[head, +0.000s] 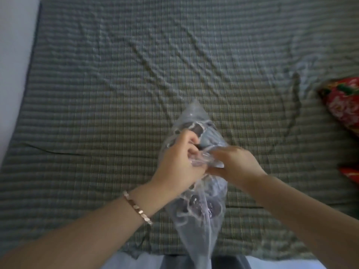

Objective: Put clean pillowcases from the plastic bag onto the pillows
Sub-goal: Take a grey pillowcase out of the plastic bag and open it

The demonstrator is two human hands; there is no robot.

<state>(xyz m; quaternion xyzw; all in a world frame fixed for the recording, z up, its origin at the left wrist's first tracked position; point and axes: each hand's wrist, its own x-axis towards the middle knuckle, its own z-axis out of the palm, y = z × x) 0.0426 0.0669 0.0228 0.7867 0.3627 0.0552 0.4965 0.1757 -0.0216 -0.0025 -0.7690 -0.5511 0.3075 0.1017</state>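
Bed [97,94] with checked cover under your hands. Left hand [178,162] and right hand [236,164] both pinch the plastic bag [198,214] mid-length; pillowcases [208,136] still inside. Floral pillow [342,105] well right, uncovered. Barely started.

No legible text, label, brand, number or sign in the head view. Surfaces checked: clear crinkled plastic bag [196,171] shows only a dark blotched pattern from the fabric inside; grey-green checked woven bedsheet [116,94] carries plain grid; red floral-print pillow [343,105] at right edge, flowers only.
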